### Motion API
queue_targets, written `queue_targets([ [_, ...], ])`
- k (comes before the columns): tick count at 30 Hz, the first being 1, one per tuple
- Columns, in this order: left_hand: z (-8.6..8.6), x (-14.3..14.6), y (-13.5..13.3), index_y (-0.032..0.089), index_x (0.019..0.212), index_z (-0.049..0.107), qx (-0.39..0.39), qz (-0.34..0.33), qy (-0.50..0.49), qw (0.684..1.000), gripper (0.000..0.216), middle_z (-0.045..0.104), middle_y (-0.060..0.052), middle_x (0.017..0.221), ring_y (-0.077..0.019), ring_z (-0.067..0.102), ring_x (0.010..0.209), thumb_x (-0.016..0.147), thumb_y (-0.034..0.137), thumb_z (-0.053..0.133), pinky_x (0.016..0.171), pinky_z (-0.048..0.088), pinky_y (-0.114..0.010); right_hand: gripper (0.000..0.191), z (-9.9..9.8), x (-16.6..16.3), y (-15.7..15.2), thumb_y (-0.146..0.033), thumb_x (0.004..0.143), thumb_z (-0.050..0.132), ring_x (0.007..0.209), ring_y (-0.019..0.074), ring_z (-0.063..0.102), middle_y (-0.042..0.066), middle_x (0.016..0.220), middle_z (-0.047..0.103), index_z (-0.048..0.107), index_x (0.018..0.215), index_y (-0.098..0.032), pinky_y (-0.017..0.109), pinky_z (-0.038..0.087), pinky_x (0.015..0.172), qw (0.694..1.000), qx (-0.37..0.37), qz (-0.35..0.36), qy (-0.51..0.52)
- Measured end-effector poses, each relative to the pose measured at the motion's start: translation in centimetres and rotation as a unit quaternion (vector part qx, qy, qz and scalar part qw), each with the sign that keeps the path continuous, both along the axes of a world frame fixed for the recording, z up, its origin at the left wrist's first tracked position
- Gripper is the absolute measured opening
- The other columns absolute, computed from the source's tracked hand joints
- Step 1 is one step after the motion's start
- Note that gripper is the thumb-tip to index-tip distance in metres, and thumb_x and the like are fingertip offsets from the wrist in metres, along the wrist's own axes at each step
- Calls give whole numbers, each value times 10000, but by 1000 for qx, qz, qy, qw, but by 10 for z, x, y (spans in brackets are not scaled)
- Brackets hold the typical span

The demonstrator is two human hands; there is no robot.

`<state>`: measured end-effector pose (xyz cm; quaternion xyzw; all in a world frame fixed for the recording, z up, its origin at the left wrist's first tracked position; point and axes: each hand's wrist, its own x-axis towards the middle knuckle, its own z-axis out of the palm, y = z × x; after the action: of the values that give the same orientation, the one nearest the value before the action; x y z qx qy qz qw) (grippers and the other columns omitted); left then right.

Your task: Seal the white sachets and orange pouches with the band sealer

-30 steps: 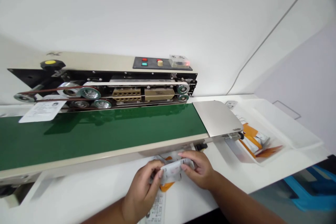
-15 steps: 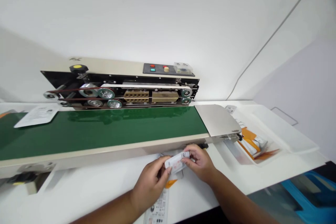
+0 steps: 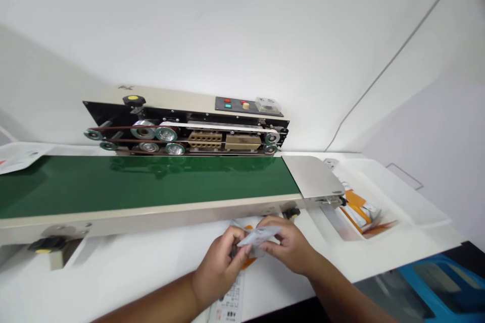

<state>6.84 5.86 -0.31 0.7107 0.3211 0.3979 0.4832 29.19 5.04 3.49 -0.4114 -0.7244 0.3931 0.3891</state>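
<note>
A small whitish printed pouch (image 3: 261, 235) is held between my two hands, in front of the conveyor machine. My left hand (image 3: 223, 260) pinches its left end between thumb and fingers. On the other end, my right hand (image 3: 290, 245) closes its thumb and fingers too. The pouch is tilted, so its face shows only at a slant. Beneath it, partly hidden by the hands, lies an orange piece (image 3: 248, 263). A flat packet with printed text (image 3: 229, 300) lies on the table below my left hand.
Behind my hands runs a green conveyor belt (image 3: 159, 186) with a band sealing machine (image 3: 189, 126) above it. Another white pouch (image 3: 22, 156) sits at the belt's left end. To the right stands a clear plastic bin (image 3: 348, 229) with orange and white packets. A blue stool (image 3: 428, 287) is below.
The pouch has tipped from facing me to a flatter slant between my hands. The white pouch on the belt has moved left, and the whole view has shifted slightly.
</note>
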Motion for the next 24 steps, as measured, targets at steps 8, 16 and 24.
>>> queue_targets([
  [8, 1, -2, 2, 224, 1162, 575, 70, -51, 28, 996, 222, 649, -57, 1006, -197, 615, 843, 946, 268, 597, 704, 494, -289, 237, 45, 26, 30, -434, 964, 640, 703, 174, 708, 52, 846, 744, 630, 1026, -206, 307, 578, 650, 981, -40, -95, 162],
  [16, 6, -1, 1, 232, 1115, 570, 95, -48, 47, 993, 177, 649, -36, 972, -183, 605, 806, 938, 237, 585, 696, 490, -279, 365, 88, 74, 97, -272, 833, 710, 485, 87, 546, -47, 604, 624, 641, 1180, -182, 176, 450, 474, 930, -52, -266, 247],
  [24, 3, -1, 1, 232, 1094, 568, 113, -52, 64, 990, 154, 656, -31, 967, -191, 619, 839, 942, 232, 587, 745, 493, -297, 247, 83, 91, 118, -180, 784, 729, 481, 69, 535, -12, 611, 613, 704, 1026, -134, 143, 460, 455, 921, -157, -225, 276],
])
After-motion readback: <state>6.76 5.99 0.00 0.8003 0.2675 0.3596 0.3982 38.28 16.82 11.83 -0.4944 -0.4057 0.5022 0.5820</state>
